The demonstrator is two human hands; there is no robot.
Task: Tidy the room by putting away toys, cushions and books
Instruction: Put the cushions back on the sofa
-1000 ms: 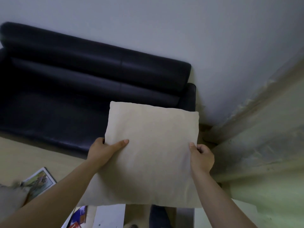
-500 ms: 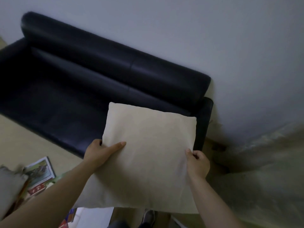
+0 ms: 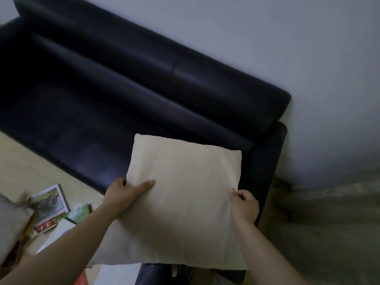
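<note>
Cream square cushion up in my grip, over the sofa's right end; books lie scattered on the floor, left.

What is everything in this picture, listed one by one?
cushion: one, cream, held in both hands in front of the sofa
sofa: one, dark navy, against the wall
wall: one, pale grey, behind the sofa
floor: one, beige, in front of the sofa
books: at least three, picture, red and green covers, floor at lower left
white sheet: one, white, beside the books
grey soft thing: one, grey, left edge, too blurred to name
left hand: one, bare, grips cushion's left edge
right hand: one, bare, grips cushion's right edge
</note>
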